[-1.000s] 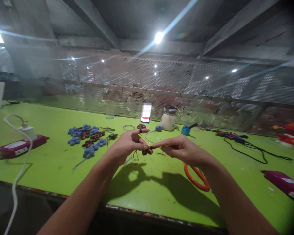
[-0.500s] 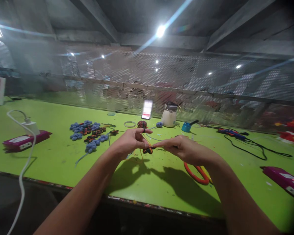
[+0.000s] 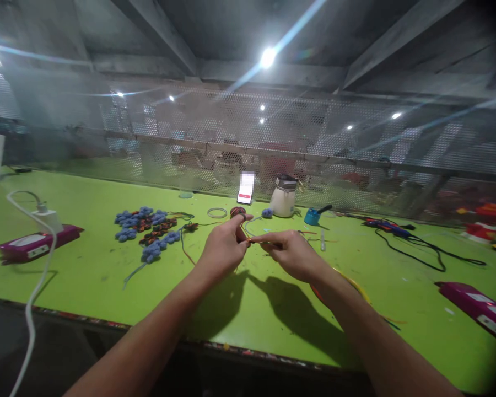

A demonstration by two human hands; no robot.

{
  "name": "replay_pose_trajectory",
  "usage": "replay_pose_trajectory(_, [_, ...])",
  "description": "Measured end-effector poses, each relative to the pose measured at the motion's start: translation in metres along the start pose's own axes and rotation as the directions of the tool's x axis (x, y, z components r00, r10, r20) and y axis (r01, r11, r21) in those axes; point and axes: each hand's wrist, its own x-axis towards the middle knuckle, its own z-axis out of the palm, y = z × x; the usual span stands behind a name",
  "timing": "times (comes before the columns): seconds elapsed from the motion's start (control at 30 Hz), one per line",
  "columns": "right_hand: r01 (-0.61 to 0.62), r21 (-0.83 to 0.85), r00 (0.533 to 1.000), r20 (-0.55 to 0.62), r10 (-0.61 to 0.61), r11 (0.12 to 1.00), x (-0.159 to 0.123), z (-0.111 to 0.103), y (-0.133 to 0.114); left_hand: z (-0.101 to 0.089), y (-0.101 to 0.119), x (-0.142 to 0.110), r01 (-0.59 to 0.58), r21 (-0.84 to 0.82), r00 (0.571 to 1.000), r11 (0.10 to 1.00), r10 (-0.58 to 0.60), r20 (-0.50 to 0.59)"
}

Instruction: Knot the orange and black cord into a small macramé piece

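Note:
Near the middle of the table, my left hand [image 3: 225, 245] pinches a small black-and-orange crocheted piece [image 3: 249, 241], mostly covered by the fingers. Yarn runs up from it past my raised left index finger, near a dark red-and-black yarn ball [image 3: 237, 212]. My right hand [image 3: 291, 253] is closed, its index finger stretched to the piece along a thin tool that looks like a crochet hook, almost wholly hidden. To the left lie several blue crocheted flowers [image 3: 151, 252] and black-and-orange ones [image 3: 149, 238]. A red loop [image 3: 317, 295] shows partly beneath my right forearm.
Behind my hands stand a phone [image 3: 245, 190], a pale jar [image 3: 283, 199] and a blue pot [image 3: 312, 216]. Purple power strips [image 3: 37, 244] lie at both sides, the left with a white cable. Dark cords [image 3: 397, 230] lie at right. A mesh panel [image 3: 215, 132] backs the table.
My left hand has turned and closed more around the crocheted piece, which is now mostly hidden. Both hands have moved slightly up and inward. The right forearm now covers more of the red loop.

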Motion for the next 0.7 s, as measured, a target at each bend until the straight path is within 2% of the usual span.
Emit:
replay_pose_trajectory(0.07, [-0.116, 0.297, 0.989, -0.056, 0.139, 0.948, 0.004, 0.015, 0.002, 0.003, 0.001, -0.002, -0.07, 0.081, 0.992, 0.994, 0.078, -0.103])
replay_pose_trajectory(0.13, [-0.174, 0.596, 0.957, -0.086, 0.278, 0.784, 0.006, 0.03, 0.001, 0.006, 0.002, -0.003, -0.093, 0.068, 0.978, 0.993, 0.104, -0.18])
replay_pose_trajectory(0.2, [-0.165, 0.757, 0.938, -0.077, 0.338, 0.632, 0.006, 0.04, -0.001, 0.006, 0.002, -0.001, -0.071, -0.045, 0.969, 0.996, 0.058, -0.241])
replay_pose_trajectory(0.23, [-0.148, 0.798, 0.933, -0.084, 0.351, 0.584, 0.006, 0.043, -0.002, 0.005, 0.003, 0.0, -0.041, -0.153, 0.968, 0.987, 0.002, -0.249])
replay_pose_trajectory(0.27, [-0.129, 0.819, 0.934, -0.089, 0.346, 0.559, 0.005, 0.045, -0.003, 0.002, 0.004, 0.002, 0.005, -0.29, 0.972, 0.957, -0.073, -0.222])
replay_pose_trajectory(0.33, [-0.088, 0.812, 0.946, -0.113, 0.302, 0.577, 0.005, 0.043, -0.002, -0.005, 0.005, 0.005, 0.139, -0.552, 0.975, 0.822, -0.211, -0.067])
replay_pose_trajectory(0.4, [-0.014, 0.721, 0.965, -0.171, 0.197, 0.693, 0.005, 0.037, 0.0, -0.015, 0.006, 0.007, 0.272, -0.654, 0.957, 0.706, -0.27, 0.106])
replay_pose_trajectory(0.43, [0.043, 0.63, 0.97, -0.212, 0.118, 0.775, 0.005, 0.033, 0.002, -0.019, 0.006, 0.007, 0.303, -0.671, 0.95, 0.676, -0.27, 0.157])
replay_pose_trajectory(0.5, [0.187, 0.357, 0.959, -0.269, -0.091, 0.915, 0.004, 0.023, 0.004, -0.025, 0.005, 0.008, 0.303, -0.696, 0.952, 0.651, -0.238, 0.192])
replay_pose_trajectory(0.53, [0.255, 0.208, 0.944, -0.265, -0.197, 0.944, 0.004, 0.019, 0.005, -0.027, 0.003, 0.008, 0.287, -0.706, 0.957, 0.647, -0.217, 0.191])
replay_pose_trajectory(0.6, [0.348, -0.059, 0.916, -0.191, -0.353, 0.935, 0.002, 0.011, 0.006, -0.028, 0.0, 0.009, 0.257, -0.709, 0.966, 0.657, -0.186, 0.178])
replay_pose_trajectory(0.7, [0.365, -0.354, 0.91, -0.059, -0.41, 0.861, 0.001, 0.004, 0.006, -0.03, -0.002, 0.01, 0.246, -0.653, 0.969, 0.717, -0.178, 0.169])
